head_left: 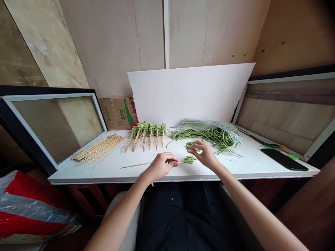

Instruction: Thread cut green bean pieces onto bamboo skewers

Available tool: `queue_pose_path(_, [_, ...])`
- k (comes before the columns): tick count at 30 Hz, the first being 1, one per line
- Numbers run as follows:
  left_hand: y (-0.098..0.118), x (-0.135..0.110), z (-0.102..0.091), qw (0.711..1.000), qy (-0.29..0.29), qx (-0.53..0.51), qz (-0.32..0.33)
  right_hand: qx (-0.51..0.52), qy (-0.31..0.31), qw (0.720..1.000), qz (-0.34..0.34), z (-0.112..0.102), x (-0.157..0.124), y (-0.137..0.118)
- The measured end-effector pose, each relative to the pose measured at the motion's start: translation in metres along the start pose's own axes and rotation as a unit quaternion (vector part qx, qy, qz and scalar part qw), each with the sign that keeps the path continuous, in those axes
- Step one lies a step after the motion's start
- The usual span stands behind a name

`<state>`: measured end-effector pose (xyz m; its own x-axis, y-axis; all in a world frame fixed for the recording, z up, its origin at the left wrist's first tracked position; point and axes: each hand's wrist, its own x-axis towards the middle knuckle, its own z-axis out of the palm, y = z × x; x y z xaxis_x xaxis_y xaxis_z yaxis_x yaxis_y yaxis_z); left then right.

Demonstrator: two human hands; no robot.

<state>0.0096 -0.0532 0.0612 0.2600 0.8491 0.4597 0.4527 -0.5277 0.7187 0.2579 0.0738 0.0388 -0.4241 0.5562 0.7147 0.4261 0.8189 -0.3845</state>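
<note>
My left hand [161, 165] rests on the white table [246, 164] with fingers curled around the end of a bamboo skewer [136, 165] that points left. My right hand [205, 152] pinches a short green bean piece from a small heap of cut bean pieces [190, 159] just in front of me. More cut pieces [190, 143] lie behind that hand. A clear plastic bag of long green beans [209, 134] lies at the back right. Several finished bean skewers [148, 132] are lined up at the back centre.
A pile of bare bamboo skewers [98, 149] lies at the left. A black phone [284, 159] and green-handled scissors [272, 145] lie at the right. A white board [188, 92] leans on the wall; a cardboard box [119, 113] stands beside it. Framed panels flank the table.
</note>
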Motion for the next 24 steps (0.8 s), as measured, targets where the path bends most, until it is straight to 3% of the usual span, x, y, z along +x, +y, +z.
queue_pose_path(6, [-0.001, 0.0, 0.0, 1.0, -0.008, 0.004, -0.005, -0.063, -0.046, 0.993, 0.093, 0.011, -0.017, 0.059])
queue_pose_path(13, [-0.011, 0.0, 0.0, 1.0, 0.007, 0.003, -0.004, -0.078, -0.121, 0.979, 0.145, 0.015, -0.027, 0.068])
queue_pose_path(17, [-0.014, 0.001, 0.0, 1.0, 0.015, -0.002, 0.006, -0.042, -0.076, 0.99, 0.113, 0.01, -0.017, 0.046])
queue_pose_path(21, [-0.016, 0.003, 0.002, 0.998, 0.059, -0.023, 0.001, 0.09, -0.098, 0.99, 0.046, 0.002, -0.005, -0.008])
queue_pose_path(24, [-0.016, 0.004, 0.004, 0.997, 0.059, -0.044, -0.017, 0.143, -0.099, 0.985, -0.022, 0.003, -0.002, -0.048])
